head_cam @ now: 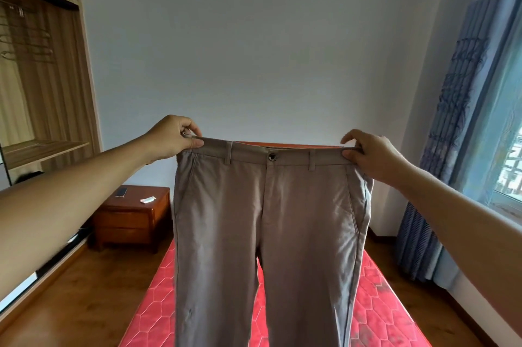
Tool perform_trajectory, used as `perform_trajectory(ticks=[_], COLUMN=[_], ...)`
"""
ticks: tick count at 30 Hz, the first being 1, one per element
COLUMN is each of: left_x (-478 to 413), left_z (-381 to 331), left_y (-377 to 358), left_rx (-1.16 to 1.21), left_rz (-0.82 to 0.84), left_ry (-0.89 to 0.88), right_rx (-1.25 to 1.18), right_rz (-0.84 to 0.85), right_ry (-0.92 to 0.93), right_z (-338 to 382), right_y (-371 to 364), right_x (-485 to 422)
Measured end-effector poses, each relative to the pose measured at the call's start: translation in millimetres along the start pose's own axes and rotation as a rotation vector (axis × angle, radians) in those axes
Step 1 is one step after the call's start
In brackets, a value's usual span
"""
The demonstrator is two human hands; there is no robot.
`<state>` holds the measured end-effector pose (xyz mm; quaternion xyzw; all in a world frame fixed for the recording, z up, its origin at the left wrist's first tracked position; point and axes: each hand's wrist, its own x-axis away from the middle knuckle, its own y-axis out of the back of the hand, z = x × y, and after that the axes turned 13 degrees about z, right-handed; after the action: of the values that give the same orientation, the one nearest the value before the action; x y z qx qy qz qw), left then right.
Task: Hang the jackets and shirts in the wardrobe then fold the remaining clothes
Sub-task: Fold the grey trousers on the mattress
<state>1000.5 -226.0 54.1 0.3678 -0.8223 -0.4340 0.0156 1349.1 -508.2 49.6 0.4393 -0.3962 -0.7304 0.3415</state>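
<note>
A pair of beige trousers (265, 219) hangs in the air in front of me, front side facing me, button at the waistband's middle. My left hand (173, 140) pinches the left end of the waistband between thumb and fingers. My right hand (370, 154) pinches the right end the same way. The waistband is stretched flat between both hands and the two legs drop straight down past the bottom of the view. The open wooden wardrobe (42, 78) stands at the left, with several hangers on its rail.
A red quilted mattress (152, 310) lies below the trousers. A wooden nightstand (132, 219) with a phone and a small white item stands beyond it at the left. Blue curtains (452, 149) and a window fill the right side. Wooden floor runs on both sides.
</note>
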Motion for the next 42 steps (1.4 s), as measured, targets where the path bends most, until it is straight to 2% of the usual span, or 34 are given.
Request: perform_trajectory(ticks=[2, 4, 7, 9, 12, 17, 22, 25, 29, 36, 39, 42], left_x=[0.4, -0.2, -0.8, 1.0, 3.8, 3.4, 9.7, 13.7, 19.5, 20.8, 23.5, 25.1], left_z=[2.5, 4.0, 2.1, -2.6, -12.5, -43.9, -76.0, -80.6, -78.6, -74.3, -74.0, -70.2], left_y=[-5.6, -11.0, -17.6, -22.2, -34.5, -79.6, -122.9, -128.1, -127.8, -128.9, -127.0, -128.4], left_rx=[-0.14, -0.188, -0.031, 0.146, 0.346, 0.517, 0.662, 0.747, 0.767, 0.764, 0.814, 0.651], left_rz=[0.022, 0.049, 0.13, 0.191, 0.235, 0.184, 0.183, 0.21, 0.237, 0.162, 0.225, 0.229], left_ry=[0.015, 0.063, 0.18, 0.254, 0.296, 0.212, 0.08, 0.052, 0.019, -0.007, -0.043, -0.117], right_rx=[0.148, 0.174, 0.124, -0.038, -0.452, -0.851, -1.141, -1.218, -1.142, -0.584, -0.397, -0.31], right_rz=[0.062, 0.105, 0.145, 0.149, 0.182, 0.278, 0.432, 0.538, 0.555, 0.361, 0.28, 0.203], right_ry=[-0.013, -0.066, -0.131, -0.161, -0.182, -0.098, -0.125, -0.152, -0.094, 0.029, 0.047, 0.052], right_z=[-1.2, -1.3, 3.2, 10.5, 32.5, 90.0, 123.2, 124.1, 114.6, 109.6, 107.6, 109.3], right_y=[-5.0, -11.8, -22.6, -27.2, -30.1, -50.8, -65.6, -63.2, -62.9, -72.8, -72.1, -72.9], right_x=[-2.1, -5.5, -9.7, -9.6, -3.4, 3.9, 4.6, 5.6, 7.0, -0.1, -2.2, -1.9])
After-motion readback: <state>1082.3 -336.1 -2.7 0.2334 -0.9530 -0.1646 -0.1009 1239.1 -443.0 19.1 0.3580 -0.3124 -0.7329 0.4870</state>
